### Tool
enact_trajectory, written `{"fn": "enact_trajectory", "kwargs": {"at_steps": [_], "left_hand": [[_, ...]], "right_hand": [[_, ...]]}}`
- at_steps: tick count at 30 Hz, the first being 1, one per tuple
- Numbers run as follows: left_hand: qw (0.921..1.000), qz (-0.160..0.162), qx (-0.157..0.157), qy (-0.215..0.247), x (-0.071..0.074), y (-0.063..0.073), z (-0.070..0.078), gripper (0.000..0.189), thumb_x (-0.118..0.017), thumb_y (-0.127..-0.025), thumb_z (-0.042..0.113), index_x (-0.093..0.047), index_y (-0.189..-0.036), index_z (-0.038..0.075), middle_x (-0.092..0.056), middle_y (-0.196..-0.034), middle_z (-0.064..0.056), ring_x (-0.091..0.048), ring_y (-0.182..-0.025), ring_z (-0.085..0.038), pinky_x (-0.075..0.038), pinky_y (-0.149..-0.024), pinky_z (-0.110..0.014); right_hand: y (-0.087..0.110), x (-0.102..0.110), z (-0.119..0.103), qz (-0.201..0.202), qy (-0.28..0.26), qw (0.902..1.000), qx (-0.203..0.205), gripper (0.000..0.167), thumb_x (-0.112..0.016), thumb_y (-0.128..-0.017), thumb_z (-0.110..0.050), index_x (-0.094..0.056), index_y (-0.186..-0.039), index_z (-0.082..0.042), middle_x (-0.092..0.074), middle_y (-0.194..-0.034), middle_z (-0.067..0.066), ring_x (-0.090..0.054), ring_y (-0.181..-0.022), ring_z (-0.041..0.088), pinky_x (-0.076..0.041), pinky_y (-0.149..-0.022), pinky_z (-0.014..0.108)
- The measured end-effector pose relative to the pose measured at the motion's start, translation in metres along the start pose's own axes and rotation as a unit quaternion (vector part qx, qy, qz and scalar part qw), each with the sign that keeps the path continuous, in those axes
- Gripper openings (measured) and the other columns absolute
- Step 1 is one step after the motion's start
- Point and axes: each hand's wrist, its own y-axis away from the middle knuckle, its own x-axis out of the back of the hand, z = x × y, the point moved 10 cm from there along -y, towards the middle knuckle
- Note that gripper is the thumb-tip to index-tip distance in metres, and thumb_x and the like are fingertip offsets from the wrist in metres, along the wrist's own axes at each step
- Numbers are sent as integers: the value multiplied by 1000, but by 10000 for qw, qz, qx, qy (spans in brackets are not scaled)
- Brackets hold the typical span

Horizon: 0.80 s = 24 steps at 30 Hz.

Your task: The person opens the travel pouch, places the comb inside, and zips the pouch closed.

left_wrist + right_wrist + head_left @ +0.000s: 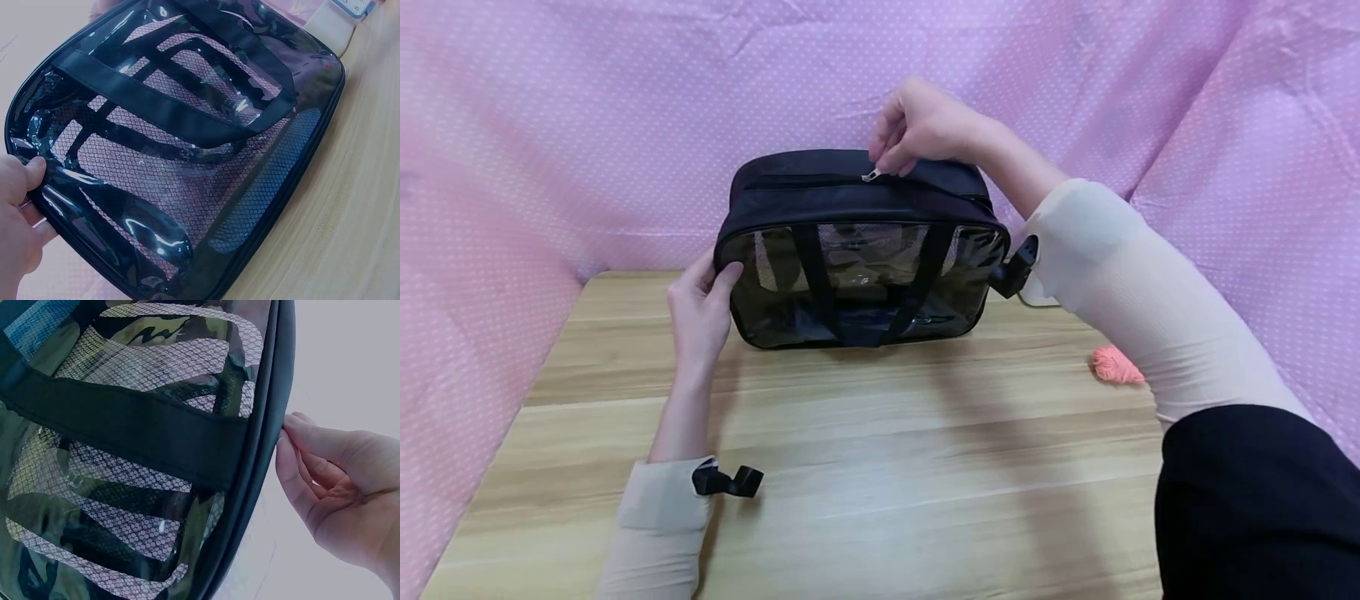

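Observation:
A black bag (865,283) with a clear front panel and black strap handles stands upright at the back of the table. Its left edge is gripped by my left hand (700,308), thumb on the front rim and fingers behind. Over the top, my right hand (925,125) pinches the metal zipper pull (871,175) near the middle of the zipper. In the right wrist view, the thumb and fingertips of the right hand (340,481) meet at the bag's top edge, and the pull is hidden. Mesh and camouflage-patterned material (50,550) show through the clear panel.
A coral-pink ball of yarn (1116,365) lies on the wooden table (850,467) by the right forearm. Partly behind the bag's right side is a white object (1037,292). Pink dotted cloth (662,108) hangs behind and at both sides.

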Motion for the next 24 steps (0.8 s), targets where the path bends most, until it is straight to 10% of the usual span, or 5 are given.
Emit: {"fn": "enact_trajectory", "kwargs": {"at_steps": [24], "left_hand": [[10000,-35,70,-27,-1,0,1,23,-68,-97,5,-75,-119,1,-73,-97,19,-68,-90,4,-55,-81,-15]], "right_hand": [[28,32,44,12,-79,9993,-363,18,-77,-88,-1,-74,-105,6,-77,-77,-8,-72,-71,5,-60,-70,19]]}}
